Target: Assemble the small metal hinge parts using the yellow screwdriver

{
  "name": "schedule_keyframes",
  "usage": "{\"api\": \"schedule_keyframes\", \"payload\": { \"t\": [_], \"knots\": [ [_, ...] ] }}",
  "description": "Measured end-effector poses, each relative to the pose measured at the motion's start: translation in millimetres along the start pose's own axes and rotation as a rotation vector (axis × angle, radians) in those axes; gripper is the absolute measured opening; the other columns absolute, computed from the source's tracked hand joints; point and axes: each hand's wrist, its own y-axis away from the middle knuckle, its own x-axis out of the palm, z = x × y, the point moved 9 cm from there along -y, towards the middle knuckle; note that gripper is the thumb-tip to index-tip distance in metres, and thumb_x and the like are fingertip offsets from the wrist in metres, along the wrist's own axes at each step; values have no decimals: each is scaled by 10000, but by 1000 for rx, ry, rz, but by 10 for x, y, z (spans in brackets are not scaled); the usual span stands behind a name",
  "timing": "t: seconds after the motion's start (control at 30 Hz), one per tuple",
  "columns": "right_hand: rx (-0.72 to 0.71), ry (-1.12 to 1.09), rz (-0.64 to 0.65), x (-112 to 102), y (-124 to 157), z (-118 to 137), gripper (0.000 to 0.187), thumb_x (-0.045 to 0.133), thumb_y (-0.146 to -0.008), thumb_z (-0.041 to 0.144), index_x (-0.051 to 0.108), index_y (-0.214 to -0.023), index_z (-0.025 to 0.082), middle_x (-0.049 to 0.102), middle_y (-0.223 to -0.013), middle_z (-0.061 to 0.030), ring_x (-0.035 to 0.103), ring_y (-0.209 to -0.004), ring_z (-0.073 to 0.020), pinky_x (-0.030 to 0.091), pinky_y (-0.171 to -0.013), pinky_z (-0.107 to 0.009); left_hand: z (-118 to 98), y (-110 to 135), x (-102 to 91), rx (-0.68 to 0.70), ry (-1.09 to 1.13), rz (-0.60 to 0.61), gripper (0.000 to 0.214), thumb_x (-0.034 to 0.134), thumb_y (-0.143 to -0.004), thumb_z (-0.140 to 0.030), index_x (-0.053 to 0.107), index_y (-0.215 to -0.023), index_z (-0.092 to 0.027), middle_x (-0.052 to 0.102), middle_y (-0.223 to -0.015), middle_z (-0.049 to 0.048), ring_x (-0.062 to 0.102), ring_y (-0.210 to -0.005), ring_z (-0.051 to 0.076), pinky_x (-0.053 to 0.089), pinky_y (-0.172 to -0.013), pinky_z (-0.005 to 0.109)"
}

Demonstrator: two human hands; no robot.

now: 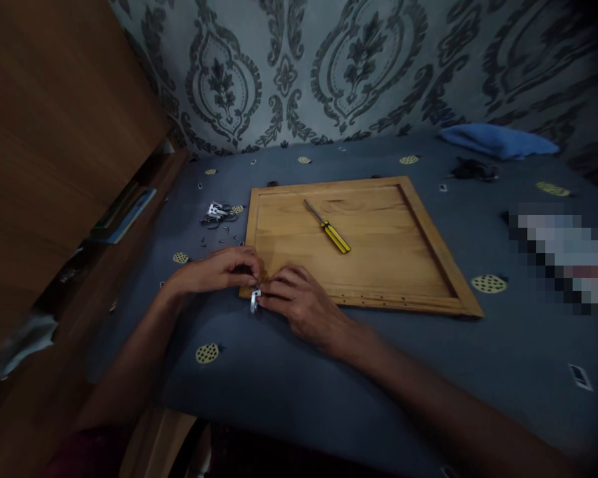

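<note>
A shiny metal hinge (255,301) sits at the near left corner of a framed wooden panel (379,232), partly sticking out over its edge. My right hand (303,305) rests on the panel's near rail, its fingertips closed on the hinge. Beside it, my left hand (234,269) pinches at the hinge with thumb and fingers; whatever lies between those fingertips is too small to make out. A yellow and black screwdriver (335,237) lies on the panel, its shaft toward the far left. Several small screws (222,240) are scattered left of the panel.
More metal hinges (219,212) are heaped left of the panel on the dark patterned sheet (279,372). At the back right are a blue cloth (498,141) and a dark tangled item (473,170). A wooden cabinet (54,133) stands at the left, a patterned wall (289,73) behind.
</note>
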Motion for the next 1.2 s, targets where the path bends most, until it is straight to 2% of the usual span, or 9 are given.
{"api": "schedule_keyframes", "payload": {
  "t": [0.17,0.27,0.73,1.2],
  "knots": [
    [10,-5,14,16,8,-14,245,576,-971,64,731,-1084,217,773,-1007,-32,576,-972,-207,423,-916,-385,29,-7,31,-7,6,29,288,605,-1017,-429,662,-918,-164,632,-966,56,610,-942,186,480,-881,294],
    [-5,-2,10,11,11,1,229,603,-950,54,731,-1084,188,772,-1006,-42,574,-978,-211,419,-916,-383,32,-5,35,-8,11,30,271,608,-1015,-413,665,-926,-163,628,-976,55,610,-945,185,481,-883,298],
    [3,7,15,10,1,-9,265,578,-949,36,723,-1095,204,770,-1007,-28,575,-971,-211,420,-913,-376,42,-13,70,-46,-54,42,147,603,-984,-291,656,-921,-170,618,-977,42,611,-939,186,466,-870,297],
    [12,2,39,31,5,-14,264,613,-926,31,727,-1096,198,765,-997,-29,560,-961,-215,416,-911,-387,68,-7,61,-39,-27,31,201,618,-994,-355,631,-913,-172,610,-959,36,590,-904,172,453,-835,280]
  ]
}}
